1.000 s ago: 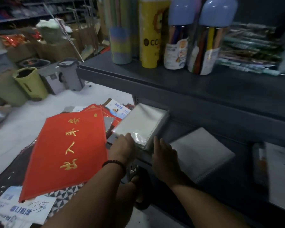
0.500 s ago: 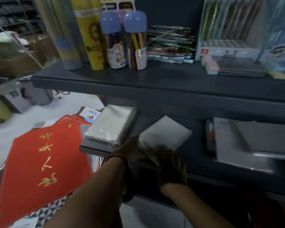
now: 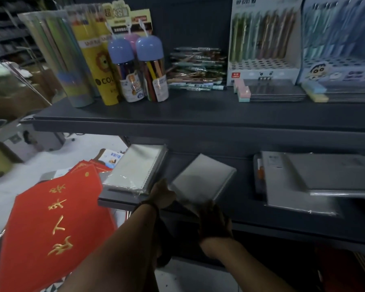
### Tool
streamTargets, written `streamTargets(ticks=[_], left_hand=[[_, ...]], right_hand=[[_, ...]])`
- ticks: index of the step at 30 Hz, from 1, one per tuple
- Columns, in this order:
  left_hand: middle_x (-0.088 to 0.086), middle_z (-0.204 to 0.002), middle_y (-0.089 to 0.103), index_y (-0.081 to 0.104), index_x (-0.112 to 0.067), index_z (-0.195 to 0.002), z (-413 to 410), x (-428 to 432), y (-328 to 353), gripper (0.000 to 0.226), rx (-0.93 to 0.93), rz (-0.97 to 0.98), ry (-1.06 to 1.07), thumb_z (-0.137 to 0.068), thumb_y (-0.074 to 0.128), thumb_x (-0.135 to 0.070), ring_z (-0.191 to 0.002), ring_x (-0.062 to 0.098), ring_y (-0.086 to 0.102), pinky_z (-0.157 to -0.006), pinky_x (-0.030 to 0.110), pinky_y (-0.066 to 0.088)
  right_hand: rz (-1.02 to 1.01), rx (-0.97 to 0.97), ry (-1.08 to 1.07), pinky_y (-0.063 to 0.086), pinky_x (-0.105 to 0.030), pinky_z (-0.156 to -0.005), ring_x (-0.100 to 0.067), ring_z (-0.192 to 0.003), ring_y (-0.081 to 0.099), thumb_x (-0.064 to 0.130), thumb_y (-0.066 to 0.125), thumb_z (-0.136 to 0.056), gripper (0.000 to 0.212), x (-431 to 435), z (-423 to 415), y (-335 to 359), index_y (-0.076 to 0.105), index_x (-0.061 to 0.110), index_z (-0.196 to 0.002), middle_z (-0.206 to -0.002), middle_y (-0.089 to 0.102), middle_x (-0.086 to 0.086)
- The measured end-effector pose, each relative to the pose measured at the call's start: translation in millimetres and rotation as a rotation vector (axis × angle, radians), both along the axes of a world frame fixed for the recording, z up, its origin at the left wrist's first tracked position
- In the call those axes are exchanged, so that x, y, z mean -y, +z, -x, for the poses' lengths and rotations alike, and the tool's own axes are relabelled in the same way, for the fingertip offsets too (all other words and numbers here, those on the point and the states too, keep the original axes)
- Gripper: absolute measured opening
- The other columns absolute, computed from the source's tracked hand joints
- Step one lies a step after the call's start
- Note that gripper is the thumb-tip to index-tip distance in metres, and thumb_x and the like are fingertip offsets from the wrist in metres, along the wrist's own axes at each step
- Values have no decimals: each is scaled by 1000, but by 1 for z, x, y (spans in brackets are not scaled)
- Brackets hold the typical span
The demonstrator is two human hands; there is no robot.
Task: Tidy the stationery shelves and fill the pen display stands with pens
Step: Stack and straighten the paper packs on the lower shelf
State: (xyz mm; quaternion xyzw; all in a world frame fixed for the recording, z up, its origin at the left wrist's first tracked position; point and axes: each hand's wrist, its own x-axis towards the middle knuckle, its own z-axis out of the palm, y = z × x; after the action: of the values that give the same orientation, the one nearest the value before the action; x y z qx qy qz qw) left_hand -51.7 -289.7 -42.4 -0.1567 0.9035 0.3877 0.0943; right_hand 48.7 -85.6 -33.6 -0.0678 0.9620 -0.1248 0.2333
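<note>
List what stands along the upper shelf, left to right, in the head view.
A clear tube, yellow lion tube, two blue-capped pencil jars, pile of loose pens, white pen display stand, blue pen display stand.

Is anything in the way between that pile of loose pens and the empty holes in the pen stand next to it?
Nothing visible. The loose pens lie right beside the pen stand on the upper shelf. The flat packs sit in front of it, not between.
</note>
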Motion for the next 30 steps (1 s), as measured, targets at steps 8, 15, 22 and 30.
streamTargets(ticks=[8,15,22,30], left_hand=[[21,-111,66,63,-9,-110,-18,-1,33,10,110,-621,258,-102,59,-5,-93,32,69,-82,46,64],[17,-94,75,73,-6,-115,-34,14,56,23,-208,-890,434,-100,58,4,-79,32,72,-65,45,66],[19,-106,76,74,-8,-116,-63,69,72,22,-426,-1059,421,-103,58,-2,-85,38,74,-69,44,63],[13,-109,72,68,-22,-120,-58,112,57,19,-482,-940,566,-107,57,-13,-91,26,68,-86,42,60]], right_hand=[[53,-10,-40,4,-52,-129,-26,-162,-11,39,29,-108,72,-9,-3,2,-6,19,-167,-174,-19,-9],[315,-199,-330,34,-38,-116,-29,-142,46,41,35,-106,53,15,2,0,44,21,-154,-156,49,-7],[822,-121,-478,50,-33,-99,-29,-126,63,23,72,-95,54,75,36,27,58,23,-146,-138,66,-10],[1083,-175,-546,61,-24,-70,-2,-80,75,-4,80,-81,45,123,61,10,74,28,-112,-94,79,5]])
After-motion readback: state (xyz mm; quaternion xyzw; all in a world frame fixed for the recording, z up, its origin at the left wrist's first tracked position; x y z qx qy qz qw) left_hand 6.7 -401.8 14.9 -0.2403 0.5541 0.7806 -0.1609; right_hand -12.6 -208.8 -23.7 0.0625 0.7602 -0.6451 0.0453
